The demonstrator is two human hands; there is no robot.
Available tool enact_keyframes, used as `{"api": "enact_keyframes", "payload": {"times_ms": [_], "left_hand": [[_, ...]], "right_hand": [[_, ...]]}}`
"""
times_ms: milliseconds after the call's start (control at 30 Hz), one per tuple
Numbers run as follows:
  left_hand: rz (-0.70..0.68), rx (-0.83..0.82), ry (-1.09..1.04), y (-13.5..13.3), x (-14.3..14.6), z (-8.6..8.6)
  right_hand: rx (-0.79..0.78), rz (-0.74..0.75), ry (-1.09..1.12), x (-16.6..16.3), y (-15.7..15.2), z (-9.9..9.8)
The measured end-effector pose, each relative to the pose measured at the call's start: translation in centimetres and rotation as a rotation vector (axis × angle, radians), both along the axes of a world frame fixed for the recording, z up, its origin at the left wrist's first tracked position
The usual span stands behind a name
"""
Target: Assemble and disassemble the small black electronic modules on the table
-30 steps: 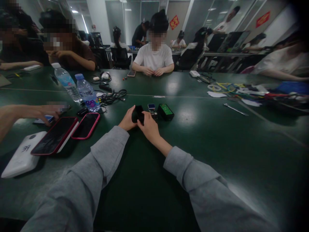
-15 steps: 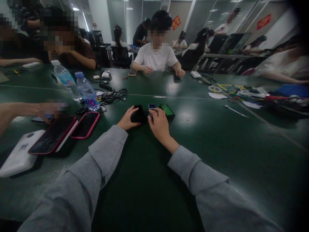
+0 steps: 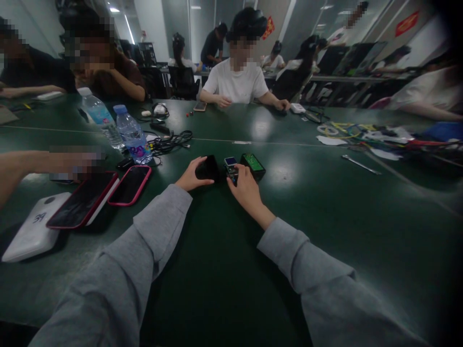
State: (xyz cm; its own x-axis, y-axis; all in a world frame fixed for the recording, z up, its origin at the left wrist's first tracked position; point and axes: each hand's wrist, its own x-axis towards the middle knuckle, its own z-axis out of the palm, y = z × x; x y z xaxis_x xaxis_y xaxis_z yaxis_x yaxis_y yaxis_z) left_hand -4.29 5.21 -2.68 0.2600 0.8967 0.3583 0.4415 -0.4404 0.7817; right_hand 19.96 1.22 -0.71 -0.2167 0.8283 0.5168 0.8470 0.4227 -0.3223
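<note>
My left hand [image 3: 191, 175] is curved around a black box-like case [image 3: 209, 168], thumb on the near side and fingers on the far side. To its right, my right hand [image 3: 246, 189] has its fingers bent over a small circuit board [image 3: 231, 171] and grips its edge. A small bluish screen [image 3: 230, 161] sits at the far end of that board. Right behind my right hand lies another black case [image 3: 261, 174] with a green circuit board [image 3: 252, 162] in it. My right fingers partly cover the small board.
On the left are two water bottles [image 3: 132, 137], black cables [image 3: 173, 143], a red-edged phone [image 3: 130, 185], a larger phone [image 3: 85, 200], a white power bank [image 3: 36, 226] and another person's hand [image 3: 75, 161]. A wrench [image 3: 360, 165] and tangled wires [image 3: 365, 132] lie right. People sit across the table.
My right hand has shifted slightly right, and more of the small circuit board shows under its fingers. My left hand stays around the black case. The view has moved a little.
</note>
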Motion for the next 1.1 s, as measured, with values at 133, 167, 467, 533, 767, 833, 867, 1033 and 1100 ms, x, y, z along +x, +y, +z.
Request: {"api": "enact_keyframes", "payload": {"times_ms": [133, 167, 467, 533, 767, 833, 867, 1033, 1100], "left_hand": [[-0.048, -0.026, -0.076, 0.2, 0.2, -0.1], [-0.054, -0.02, -0.075, 0.3, 0.2, -0.1], [-0.042, -0.042, -0.041, 1.2, 0.9, -0.1], [-0.036, -0.037, -0.042, 1.2, 1.0, -0.2], [0.072, -0.014, 0.016, 0.4, 1.1, 0.0], [0.082, -0.002, 0.021, 0.2, 1.1, 0.0], [0.081, 0.001, 0.023, 0.2, 1.1, 0.0], [0.084, -0.005, 0.05, 0.2, 1.1, -0.2], [0.083, 0.005, 0.051, 0.2, 1.1, -0.2]], "right_hand": [[-0.025, 0.05, 0.031, 0.0, 0.8, -0.4], [-0.029, 0.052, 0.045, 0.0, 1.0, -0.5], [-0.041, 0.056, 0.143, 0.0, 1.8, -0.8], [-0.044, 0.055, 0.158, 0.0, 1.8, -0.9], [-0.041, 0.068, 0.203, 0.0, 1.1, -0.6], [-0.029, 0.086, 0.23, 0.0, 0.3, -0.1], [-0.026, 0.104, 0.246, 0.1, -0.4, 0.2], [-0.099, 0.153, 0.275, 5.9, -5.2, 1.0], [-0.139, 0.066, 0.301, 11.0, -7.5, 1.0]]}}
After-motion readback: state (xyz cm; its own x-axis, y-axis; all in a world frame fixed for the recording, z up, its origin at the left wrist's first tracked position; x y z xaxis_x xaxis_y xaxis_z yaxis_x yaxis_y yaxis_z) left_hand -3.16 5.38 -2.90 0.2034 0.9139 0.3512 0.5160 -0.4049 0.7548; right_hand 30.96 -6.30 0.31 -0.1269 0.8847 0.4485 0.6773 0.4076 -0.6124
